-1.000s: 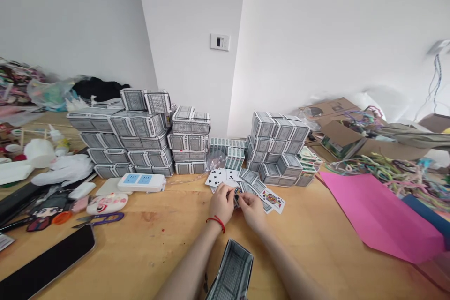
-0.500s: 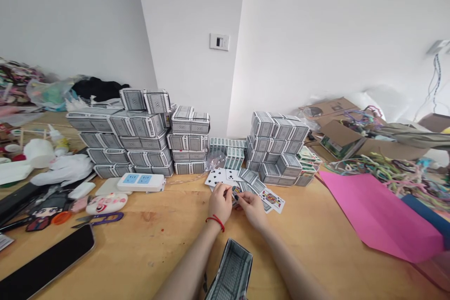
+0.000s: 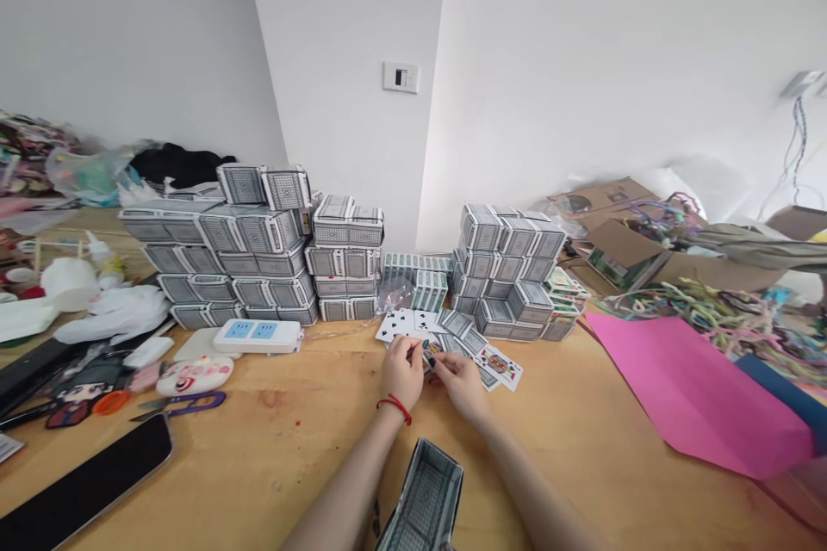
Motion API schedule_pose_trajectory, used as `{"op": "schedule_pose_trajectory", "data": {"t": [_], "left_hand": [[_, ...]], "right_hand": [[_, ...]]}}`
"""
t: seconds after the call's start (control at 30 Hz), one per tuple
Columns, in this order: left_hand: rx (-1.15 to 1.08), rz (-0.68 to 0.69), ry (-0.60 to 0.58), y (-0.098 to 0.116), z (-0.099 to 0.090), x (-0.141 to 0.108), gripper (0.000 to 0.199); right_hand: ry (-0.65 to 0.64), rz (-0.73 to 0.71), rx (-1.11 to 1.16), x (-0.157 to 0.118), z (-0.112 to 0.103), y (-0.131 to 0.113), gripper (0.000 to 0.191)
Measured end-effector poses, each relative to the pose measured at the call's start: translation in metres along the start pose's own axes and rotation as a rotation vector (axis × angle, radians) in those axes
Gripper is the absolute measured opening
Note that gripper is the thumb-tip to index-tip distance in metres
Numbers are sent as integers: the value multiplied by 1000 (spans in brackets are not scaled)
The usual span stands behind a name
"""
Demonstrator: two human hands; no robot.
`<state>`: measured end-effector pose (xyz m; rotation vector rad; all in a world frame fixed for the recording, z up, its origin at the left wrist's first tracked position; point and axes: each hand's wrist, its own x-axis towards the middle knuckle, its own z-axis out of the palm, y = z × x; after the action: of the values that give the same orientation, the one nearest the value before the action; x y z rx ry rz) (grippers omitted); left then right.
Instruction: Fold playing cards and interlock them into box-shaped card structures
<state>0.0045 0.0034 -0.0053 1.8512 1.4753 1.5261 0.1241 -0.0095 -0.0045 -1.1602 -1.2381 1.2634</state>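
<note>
My left hand [image 3: 401, 372] and my right hand [image 3: 463, 385] meet over the table with fingers pinched. Between their fingertips is a small playing card [image 3: 428, 354], mostly covered by the fingers. Just beyond them lies a loose spread of playing cards [image 3: 457, 325], some showing grey patterned backs. Black-suit faces [image 3: 396, 325] show at its left, and a picture card [image 3: 500, 366] lies face up at its right. Nearer to me, between my forearms, stands an open box folded from grey-backed cards [image 3: 426, 486]; its lower end is cut off by the frame.
Stacked card blocks stand at the left [image 3: 258, 232] and right [image 3: 510, 263], with small card packs [image 3: 430, 288] between them. A power strip [image 3: 258, 334], scissors [image 3: 187, 402] and a phone [image 3: 90, 486] lie left. Pink paper [image 3: 698, 396] and tangled yarn [image 3: 724, 323] are right.
The view has shifted very slightly. Both hands stay in nearly the same place, with a slight shift of the fingers around the card.
</note>
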Motion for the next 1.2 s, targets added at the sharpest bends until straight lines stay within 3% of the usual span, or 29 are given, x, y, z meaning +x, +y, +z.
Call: {"op": "schedule_pose_trajectory", "data": {"t": [0.27,1.2], "left_hand": [[-7,-10,4,0,1,0,17],[-79,-79,41,-4,2,2,16]], "right_hand": [[32,16,27,2,2,1,28],[-81,56,121,0,-8,-3,31]]}}
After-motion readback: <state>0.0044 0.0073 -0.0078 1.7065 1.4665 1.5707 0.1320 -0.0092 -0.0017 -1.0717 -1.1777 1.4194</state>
